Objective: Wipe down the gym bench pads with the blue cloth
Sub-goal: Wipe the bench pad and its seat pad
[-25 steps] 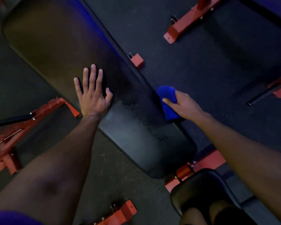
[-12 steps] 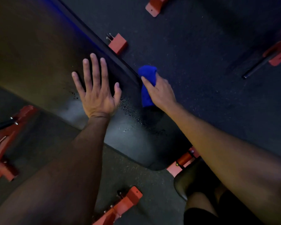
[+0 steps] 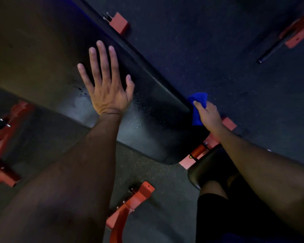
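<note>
Head view, looking down. Long black padded vinyl bench pad (image 3: 42,55) running diagonally from upper left to lower centre, its near end rounded; scattered droplets (image 3: 144,106) and a pale damp sheen on the surface near that end. Left hand (image 3: 107,88) laid flat, palm down, on the pad; fingers (image 3: 102,57) straight and spread, thumb angled out toward the pad's right edge. Right hand (image 3: 208,114) at the right side edge of the pad, near its rounded end; fingers curled round a crumpled bright blue cloth (image 3: 197,109), pressed against the pad's side wall, cloth showing above and below the knuckles. Second, smaller black seat pad (image 3: 200,165) just beyond the rounded end, partly under the right forearm. Orange-red steel frame parts (image 3: 130,206) on the dark speckled rubber floor (image 3: 209,50) below, left and right of the bench; a black bar (image 3: 274,50) lying at upper right. Knee and black shorts (image 3: 212,207) at lower right.
</note>
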Demonstrator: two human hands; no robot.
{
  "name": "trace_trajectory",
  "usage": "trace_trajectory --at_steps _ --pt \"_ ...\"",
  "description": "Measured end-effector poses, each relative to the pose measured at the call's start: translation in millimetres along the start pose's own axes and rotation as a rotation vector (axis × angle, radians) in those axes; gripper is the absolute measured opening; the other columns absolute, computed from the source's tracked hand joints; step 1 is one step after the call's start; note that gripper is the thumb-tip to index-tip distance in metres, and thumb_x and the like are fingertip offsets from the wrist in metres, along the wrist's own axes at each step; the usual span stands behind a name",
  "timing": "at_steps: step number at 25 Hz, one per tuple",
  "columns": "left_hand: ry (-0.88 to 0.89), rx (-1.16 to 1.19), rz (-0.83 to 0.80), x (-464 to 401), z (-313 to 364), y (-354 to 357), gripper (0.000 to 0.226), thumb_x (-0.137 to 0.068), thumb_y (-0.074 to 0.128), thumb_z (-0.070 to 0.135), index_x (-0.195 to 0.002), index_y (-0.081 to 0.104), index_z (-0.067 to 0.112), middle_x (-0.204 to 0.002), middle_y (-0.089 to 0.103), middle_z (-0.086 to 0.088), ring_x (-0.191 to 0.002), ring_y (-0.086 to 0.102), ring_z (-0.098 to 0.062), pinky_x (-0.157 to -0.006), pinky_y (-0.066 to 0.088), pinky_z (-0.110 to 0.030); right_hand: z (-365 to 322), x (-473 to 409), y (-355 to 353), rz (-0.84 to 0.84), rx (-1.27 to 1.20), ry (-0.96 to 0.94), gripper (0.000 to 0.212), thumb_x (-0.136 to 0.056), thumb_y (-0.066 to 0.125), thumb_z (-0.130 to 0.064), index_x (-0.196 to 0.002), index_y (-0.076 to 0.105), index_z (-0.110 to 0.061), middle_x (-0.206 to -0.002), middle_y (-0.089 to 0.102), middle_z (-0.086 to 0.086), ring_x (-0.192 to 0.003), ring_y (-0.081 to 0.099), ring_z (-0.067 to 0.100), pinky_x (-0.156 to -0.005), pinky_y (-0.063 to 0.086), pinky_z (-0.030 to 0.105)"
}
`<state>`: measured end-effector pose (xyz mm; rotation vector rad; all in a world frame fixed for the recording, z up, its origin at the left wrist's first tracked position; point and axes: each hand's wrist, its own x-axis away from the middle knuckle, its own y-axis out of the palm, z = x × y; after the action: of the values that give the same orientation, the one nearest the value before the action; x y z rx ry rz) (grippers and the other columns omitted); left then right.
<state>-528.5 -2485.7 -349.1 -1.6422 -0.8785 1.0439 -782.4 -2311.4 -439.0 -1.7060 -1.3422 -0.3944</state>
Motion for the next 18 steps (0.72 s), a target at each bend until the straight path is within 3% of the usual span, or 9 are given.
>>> trace_trajectory --at_steps 3,5,8,11,15,18 --pt "0.009 -0.007 0.004 2 -1 -1 0.069 -0.103 0.033 0.047 -0.161 0.026 0.011 -0.166 0.029 -0.014 -0.154 0.026 -0.032 -0.123 0.017 -0.060 -70 -12 16 0.023 -0.040 -0.095 0.028 -0.091 0.043 -0.057 -0.077 0.057 -0.038 -0.081 0.061 -0.012 -0.087 0.062 0.021 -0.074 0.040 0.035" --pt "0.034 0.001 -0.005 0 -3 -3 0.068 -0.104 0.033 0.046 -0.162 0.025 0.010 -0.167 0.028 -0.013 -0.154 0.025 -0.031 -0.123 0.014 -0.059 -108 -14 29 0.065 -0.054 -0.191 0.034 -0.091 0.038 -0.061 -0.085 0.058 -0.035 -0.081 0.061 -0.011 -0.084 0.062 0.019 -0.074 0.043 0.036" --pt "0.252 0.043 -0.019 2 -5 -6 0.064 -0.104 0.034 0.040 -0.161 0.028 0.012 -0.167 0.029 -0.007 -0.155 0.026 -0.028 -0.122 0.017 -0.061 -93 0 26 0.116 -0.055 -0.261 0.042 -0.098 0.039 -0.055 -0.095 0.061 -0.019 -0.081 0.063 -0.002 -0.078 0.063 0.020 -0.071 0.045 0.033" --pt "0.454 0.043 0.003 7 -7 -2 0.062 -0.104 0.038 0.038 -0.161 0.031 0.014 -0.166 0.032 -0.004 -0.154 0.028 -0.025 -0.122 0.020 -0.060 -36 15 6 0.092 -0.024 -0.145 0.030 -0.103 0.045 -0.042 -0.093 0.062 -0.018 -0.082 0.060 -0.002 -0.085 0.064 0.026 -0.068 0.035 0.026" --pt "0.444 0.041 0.023 8 -5 3 0.064 -0.104 0.035 0.041 -0.162 0.026 0.016 -0.168 0.028 -0.001 -0.155 0.027 -0.024 -0.123 0.015 -0.058 -41 0 6 0.021 -0.010 0.000 0.026 -0.100 0.044 -0.045 -0.093 0.061 -0.027 -0.091 0.061 -0.003 -0.096 0.061 0.026 -0.076 0.036 0.032" --pt "0.426 0.051 0.006 9 -6 4 0.066 -0.104 0.034 0.044 -0.163 0.024 0.017 -0.169 0.026 0.000 -0.155 0.024 -0.024 -0.124 0.010 -0.056 -94 -14 23 0.033 -0.040 -0.127 0.032 -0.094 0.040 -0.053 -0.099 0.062 -0.031 -0.092 0.064 -0.004 -0.091 0.061 0.021 -0.079 0.043 0.036"
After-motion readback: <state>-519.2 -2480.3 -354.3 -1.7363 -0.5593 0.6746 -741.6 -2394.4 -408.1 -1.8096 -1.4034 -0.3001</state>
